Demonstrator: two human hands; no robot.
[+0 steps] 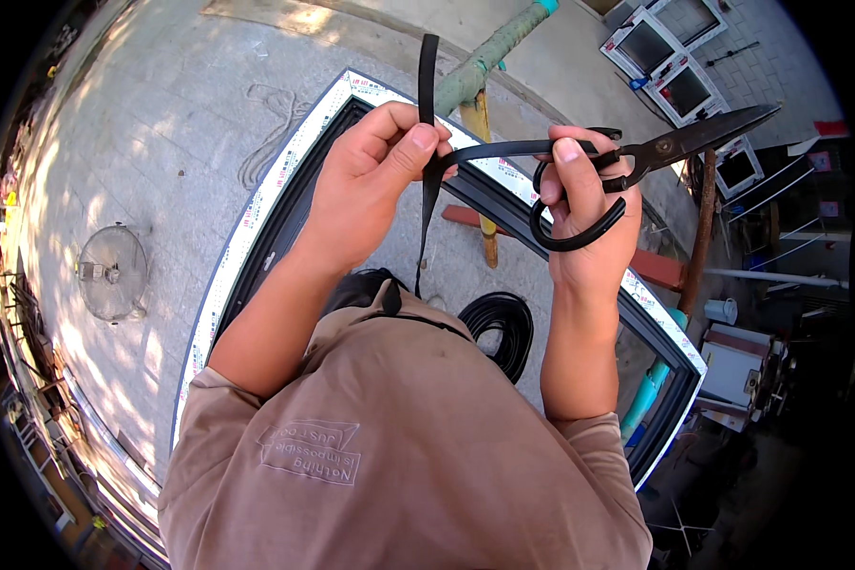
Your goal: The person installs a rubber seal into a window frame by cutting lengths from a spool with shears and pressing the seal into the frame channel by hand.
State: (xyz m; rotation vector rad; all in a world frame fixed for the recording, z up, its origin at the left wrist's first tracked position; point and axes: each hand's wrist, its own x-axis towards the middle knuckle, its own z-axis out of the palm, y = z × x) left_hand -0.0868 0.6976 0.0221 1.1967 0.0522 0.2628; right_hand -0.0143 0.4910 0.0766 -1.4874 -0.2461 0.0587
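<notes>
Fingers of the left hand (370, 180) pinch a flat black rubber strip (428, 81) between thumb and forefinger, so this grip is closed on the strip. The strip runs up past the fingertips toward the top of the view, and its lower end hangs down between the two forearms. A second stretch of the same black strip reaches sideways from the pinch to the right hand (584, 214).

The right hand has its fingers through the looped black handles of a large pair of dark metal scissors (679, 147), its grip closed around them. The blades point up and to the right, away from the body, and look shut or nearly shut.

Both hands are raised, just apart from each other, with open air around them. Below them a dark window frame (256, 247) edged with white protective tape lies on a paved grey floor (142, 133), its corner pointing away from the person. A coil of black rubber strip (503, 323) lies inside the frame's opening, below the right forearm. A round fan (112, 271) stands on the floor well to the left. More white-framed windows (674, 57) rest at the upper right. A green-wrapped pole (489, 52) crosses behind the frame's far corner.
</notes>
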